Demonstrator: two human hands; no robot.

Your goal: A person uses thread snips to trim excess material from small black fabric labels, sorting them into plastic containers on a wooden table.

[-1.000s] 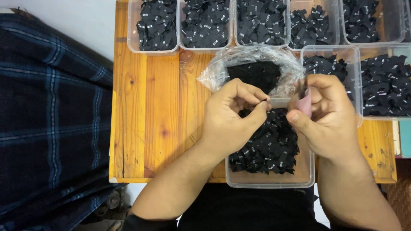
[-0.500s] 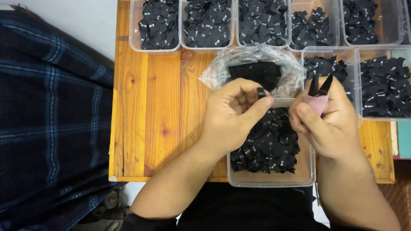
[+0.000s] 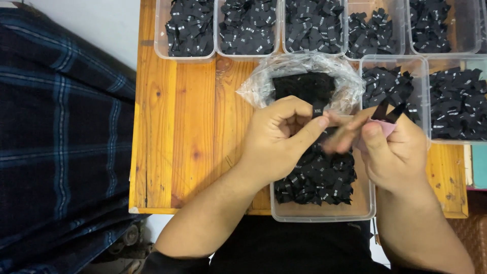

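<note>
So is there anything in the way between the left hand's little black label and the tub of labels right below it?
Nothing visible. The left hand pinches the small black label directly above the clear tub; the right hand sits off to the side.

Hidden / cut off / blurred bits only

R hand fingers motion-blurred, grip on small black tags and pink item unclear; pink item mostly hidden, kind can't tell. L hand covers part of near clear tub. Top-row tubs cut by upper edge, far-right tub cut by R edge. Bag contents dark, shape unreadable. Worktop far R end hidden under tubs. Plaid cloth cut at L edge. Both forearms run off bottom.
</note>
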